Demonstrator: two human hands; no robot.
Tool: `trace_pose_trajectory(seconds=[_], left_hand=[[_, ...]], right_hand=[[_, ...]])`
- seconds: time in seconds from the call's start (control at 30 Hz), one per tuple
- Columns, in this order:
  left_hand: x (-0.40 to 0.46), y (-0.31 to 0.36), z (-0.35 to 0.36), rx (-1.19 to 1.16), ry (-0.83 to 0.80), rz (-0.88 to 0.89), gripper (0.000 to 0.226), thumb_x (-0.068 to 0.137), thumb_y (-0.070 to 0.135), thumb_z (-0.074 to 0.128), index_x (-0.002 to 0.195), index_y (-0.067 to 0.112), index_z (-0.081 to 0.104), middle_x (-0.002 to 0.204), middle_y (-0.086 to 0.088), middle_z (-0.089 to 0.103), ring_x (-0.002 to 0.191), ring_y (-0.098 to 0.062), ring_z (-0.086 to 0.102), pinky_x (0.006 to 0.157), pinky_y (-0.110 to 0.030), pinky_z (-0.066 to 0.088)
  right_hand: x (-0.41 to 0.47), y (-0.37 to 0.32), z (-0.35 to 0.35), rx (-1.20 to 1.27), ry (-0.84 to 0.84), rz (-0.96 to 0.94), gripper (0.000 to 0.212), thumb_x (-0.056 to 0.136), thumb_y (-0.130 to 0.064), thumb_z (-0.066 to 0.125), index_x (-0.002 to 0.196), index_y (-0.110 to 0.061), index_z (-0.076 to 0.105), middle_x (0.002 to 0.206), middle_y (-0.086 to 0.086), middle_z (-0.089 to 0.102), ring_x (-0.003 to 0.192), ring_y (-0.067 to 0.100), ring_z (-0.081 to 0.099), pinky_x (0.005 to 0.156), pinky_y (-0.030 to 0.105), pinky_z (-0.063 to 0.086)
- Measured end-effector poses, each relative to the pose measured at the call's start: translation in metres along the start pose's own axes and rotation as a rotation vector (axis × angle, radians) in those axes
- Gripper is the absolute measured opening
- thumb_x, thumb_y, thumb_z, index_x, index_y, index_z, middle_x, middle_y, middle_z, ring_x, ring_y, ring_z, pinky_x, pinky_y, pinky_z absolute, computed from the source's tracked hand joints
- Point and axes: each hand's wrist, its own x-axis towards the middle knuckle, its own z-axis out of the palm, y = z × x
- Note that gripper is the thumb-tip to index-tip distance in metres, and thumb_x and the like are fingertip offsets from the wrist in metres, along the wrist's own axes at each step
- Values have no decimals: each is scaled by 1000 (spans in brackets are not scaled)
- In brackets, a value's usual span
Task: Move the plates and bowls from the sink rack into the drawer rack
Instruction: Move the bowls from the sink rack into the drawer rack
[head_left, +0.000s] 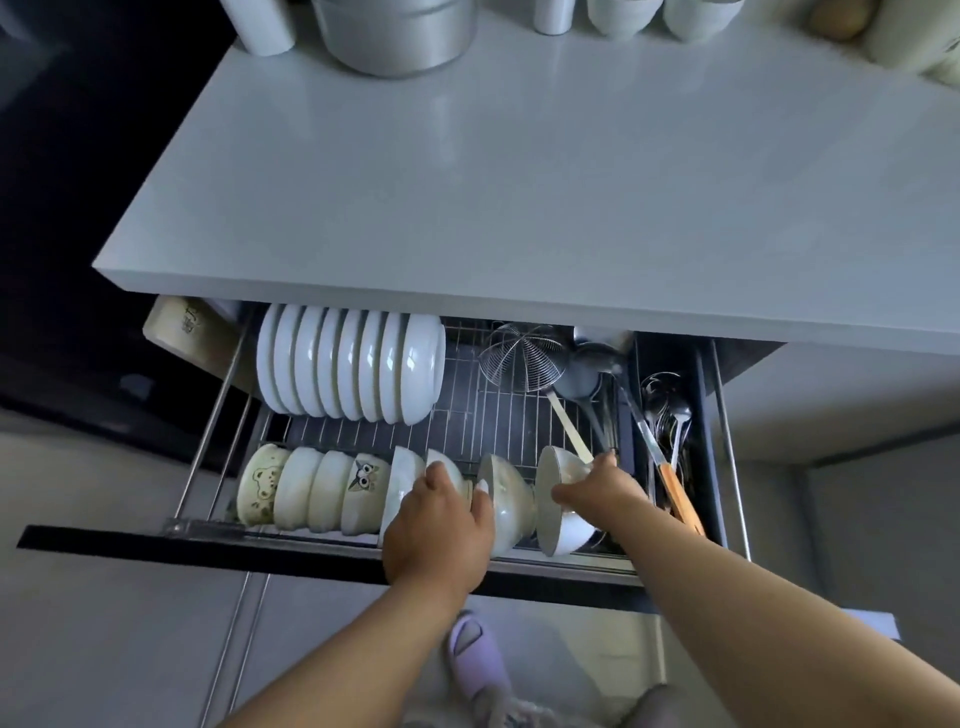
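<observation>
The drawer rack (498, 410) is pulled out under the white counter. Several white plates (353, 364) stand on edge in its back row. Its front row holds several bowls on edge, among them a bear-print bowl (260, 483) and an owl-print bowl (363, 483). My left hand (441, 525) grips a white bowl (447, 467) in the middle of that row, next to a speckled bowl (506, 499). My right hand (597, 488) grips the rim of the rightmost white bowl (561, 519), which stands on edge. The sink rack is out of view.
A wire skimmer (522, 356), a dark ladle (587, 374) and wooden-handled utensils (680, 499) lie at the rack's right, with spoons (670, 410) in a side compartment. The white counter (519, 182) overhangs the drawer and carries a metal pot (395, 31). A foot in a purple slipper (478, 654) stands below.
</observation>
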Motion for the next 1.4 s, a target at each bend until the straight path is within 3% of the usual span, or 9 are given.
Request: trace_pose_trajectory(seconds=[0.2,0.3,0.4,0.7,0.97,1.1,1.17,1.27,1.4], left_hand=[[0,-1,4,12,16,3,43,94,49,32,119,15,43,111,-2,61,98,-25,59,63,-32,36],[0,-2,4,13,18,14,42,94,48,33,119,15,43,110,-1,61,98,-24,59,63,-31,36],[1,-2,6,16,6,10,43,94,49,34,120,16,43,112,-1,60,99,-24,59,63,-31,35],[3,-4,9,19,-15,5,43,93,49,35,120,17,43,113,-1,59,99,-26,59,64,-31,36],[3,-3,9,23,-25,-1,45,93,49,35,122,16,44,114,-2,61,99,-26,60,66,-32,41],[3,-2,7,1,-26,-17,43,93,47,35,121,16,45,111,-3,63,96,-28,61,68,-35,47],[3,-2,7,-19,-30,-28,42,93,47,35,120,16,45,109,-4,64,95,-29,61,68,-34,47],[3,-2,8,-28,-38,-40,41,93,47,35,118,17,45,110,-4,64,95,-31,61,71,-35,49],[2,-1,6,-39,-70,-32,39,93,46,33,117,19,46,102,-3,65,86,-27,59,72,-34,49]], right_hand=[[12,-7,18,-28,-20,-1,71,79,-40,67,133,-9,34,99,5,52,81,21,54,56,28,43],[17,-9,27,18,-28,5,75,76,-41,68,134,-9,35,101,6,56,88,24,59,72,34,55],[19,-10,34,36,-76,7,84,77,-41,67,143,-8,27,99,6,55,93,25,61,81,39,57],[30,-8,42,77,-166,-1,89,80,-41,68,146,-6,20,102,7,55,85,22,61,80,39,58],[31,-2,41,48,-151,-25,90,80,-48,67,148,-7,22,126,11,55,110,26,57,90,39,51],[24,0,32,85,-32,-72,69,82,-41,66,138,-11,39,125,9,56,105,24,58,82,35,53],[19,0,26,90,27,-111,64,81,-45,63,133,-13,43,122,8,57,99,23,59,70,31,52],[5,0,17,133,69,-176,63,82,-50,61,132,-15,45,120,6,57,93,22,62,54,25,42],[-15,9,-3,204,101,-268,56,87,-43,62,131,-12,46,109,3,60,77,15,60,50,22,40]])
